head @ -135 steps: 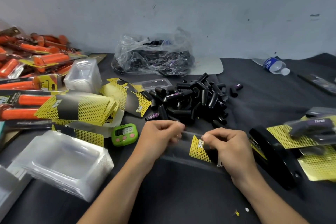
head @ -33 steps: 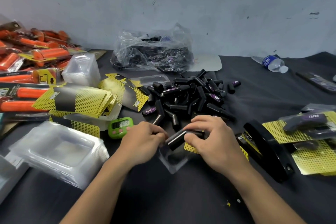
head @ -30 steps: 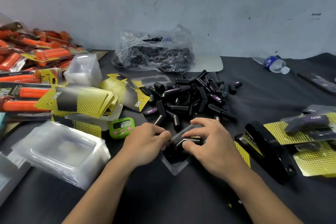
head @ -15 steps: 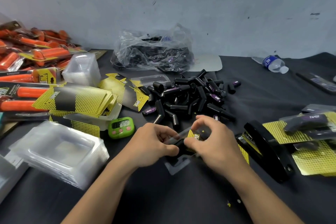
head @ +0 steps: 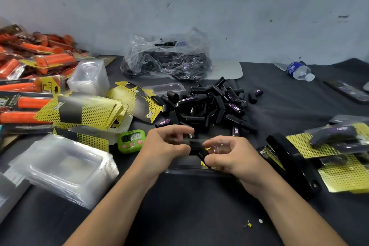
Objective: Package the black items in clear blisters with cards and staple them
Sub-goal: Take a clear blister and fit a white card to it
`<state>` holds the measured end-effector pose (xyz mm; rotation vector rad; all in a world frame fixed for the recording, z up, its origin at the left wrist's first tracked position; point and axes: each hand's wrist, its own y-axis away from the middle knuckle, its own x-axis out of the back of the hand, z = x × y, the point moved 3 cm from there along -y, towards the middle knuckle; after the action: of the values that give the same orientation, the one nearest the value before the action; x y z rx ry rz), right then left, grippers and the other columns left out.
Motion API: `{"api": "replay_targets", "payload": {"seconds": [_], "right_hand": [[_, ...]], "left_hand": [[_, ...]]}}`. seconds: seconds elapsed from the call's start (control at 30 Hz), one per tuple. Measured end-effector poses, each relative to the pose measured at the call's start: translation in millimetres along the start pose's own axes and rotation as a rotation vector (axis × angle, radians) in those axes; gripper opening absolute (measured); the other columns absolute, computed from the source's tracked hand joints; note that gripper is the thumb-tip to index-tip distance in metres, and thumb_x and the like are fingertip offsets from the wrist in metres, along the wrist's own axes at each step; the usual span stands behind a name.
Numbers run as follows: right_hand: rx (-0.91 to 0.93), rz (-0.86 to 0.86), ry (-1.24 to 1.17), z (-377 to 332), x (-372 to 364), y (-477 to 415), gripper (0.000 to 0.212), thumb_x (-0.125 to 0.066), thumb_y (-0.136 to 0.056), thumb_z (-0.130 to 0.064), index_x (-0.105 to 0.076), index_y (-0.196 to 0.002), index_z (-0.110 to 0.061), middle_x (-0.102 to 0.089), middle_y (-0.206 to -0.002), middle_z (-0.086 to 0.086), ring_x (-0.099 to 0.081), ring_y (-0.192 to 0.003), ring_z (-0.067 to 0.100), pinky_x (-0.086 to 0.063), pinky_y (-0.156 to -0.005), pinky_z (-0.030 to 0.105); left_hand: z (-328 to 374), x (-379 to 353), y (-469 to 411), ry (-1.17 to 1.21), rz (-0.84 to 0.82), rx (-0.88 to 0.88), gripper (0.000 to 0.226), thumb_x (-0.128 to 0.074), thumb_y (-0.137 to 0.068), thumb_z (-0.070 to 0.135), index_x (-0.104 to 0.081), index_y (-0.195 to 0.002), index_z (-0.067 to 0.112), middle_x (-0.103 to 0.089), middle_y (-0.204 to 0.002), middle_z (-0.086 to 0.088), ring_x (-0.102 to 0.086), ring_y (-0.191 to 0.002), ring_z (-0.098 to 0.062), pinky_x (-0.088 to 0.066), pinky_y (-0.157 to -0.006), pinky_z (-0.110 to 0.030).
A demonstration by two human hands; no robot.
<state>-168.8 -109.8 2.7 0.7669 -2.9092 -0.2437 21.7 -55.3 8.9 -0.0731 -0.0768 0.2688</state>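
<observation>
My left hand [head: 166, 146] and my right hand [head: 229, 156] meet at the table's centre and both pinch a clear blister [head: 191, 166] that holds a black item [head: 197, 151] over a yellow card; the fingers hide most of it. Behind the hands lies a pile of loose black items [head: 205, 106] with purple labels. A black stapler [head: 293, 164] lies to the right of my right hand. A stack of yellow-and-black cards [head: 83, 111] sits at the left.
A stack of empty clear blisters [head: 63, 168] stands at the near left, a green timer [head: 131, 140] beside it. A plastic bag of black items [head: 165, 58] sits at the back. Finished packs [head: 339, 146] lie at right, orange-handled packs [head: 36, 70] at far left, a water bottle [head: 297, 71] behind.
My right hand took a black item from the pile and set it into the blister. Both hands then folded the blister over it and now hold it flatter, near the table.
</observation>
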Motion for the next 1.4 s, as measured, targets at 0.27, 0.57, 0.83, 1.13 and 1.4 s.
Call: {"api": "replay_targets", "payload": {"seconds": [0.27, 0.57, 0.83, 1.13, 1.4], "right_hand": [[-0.086, 0.172, -0.553, 0, -4, -4, 0.016, -0.068, -0.089, 0.007, -0.070, -0.098, -0.005, -0.063, -0.069, 0.001, -0.050, -0.049, 0.009, -0.036, -0.047, 0.019], [-0.011, 0.201, -0.321, -5, -14, 3, 0.035, -0.081, -0.082, -0.009, -0.070, -0.114, -0.018, -0.071, -0.075, -0.002, -0.059, -0.055, 0.008, -0.040, -0.061, 0.030], [0.597, 0.502, 0.460, -24, -2, 15, 0.035, -0.080, -0.071, -0.040, -0.070, -0.103, -0.048, -0.050, -0.146, -0.026, -0.044, -0.135, -0.006, -0.038, -0.105, 0.015], [0.603, 0.481, 0.705, -15, -14, 14, 0.026, -0.089, -0.073, -0.021, -0.081, -0.097, -0.024, -0.061, -0.143, -0.007, -0.041, -0.139, 0.007, -0.045, -0.105, 0.016], [0.552, 0.535, 0.784, -21, -22, 15, 0.023, -0.085, -0.072, -0.019, -0.063, -0.076, -0.019, -0.066, -0.135, 0.000, -0.046, -0.135, 0.014, -0.026, -0.111, 0.009]], "left_hand": [[-1, -11, -3, 0.576, -0.202, 0.179, 0.082, -0.075, -0.072, 0.002, -0.050, -0.147, 0.021, -0.065, -0.141, -0.011, -0.065, -0.127, -0.025, -0.059, -0.096, -0.041], [2, -14, 0, 0.568, -0.419, 0.155, 0.104, -0.101, -0.056, 0.017, -0.049, -0.147, 0.015, -0.057, -0.148, -0.012, -0.060, -0.131, -0.032, -0.059, -0.092, -0.048], [0, -13, 1, 0.464, -0.357, 0.169, 0.097, -0.103, -0.050, 0.019, -0.056, -0.134, 0.013, -0.066, -0.134, -0.016, -0.067, -0.109, -0.034, -0.061, -0.088, -0.044], [0, -20, 4, 0.229, -0.412, 0.121, 0.067, -0.078, -0.067, -0.014, -0.056, -0.129, 0.001, -0.064, -0.112, -0.021, -0.061, -0.104, -0.032, -0.053, -0.093, -0.040], [-2, -23, 4, 0.284, -0.431, 0.099, 0.059, -0.086, -0.064, -0.003, -0.074, -0.114, 0.025, -0.071, -0.118, -0.016, -0.068, -0.111, -0.030, -0.055, -0.096, -0.037]]}}
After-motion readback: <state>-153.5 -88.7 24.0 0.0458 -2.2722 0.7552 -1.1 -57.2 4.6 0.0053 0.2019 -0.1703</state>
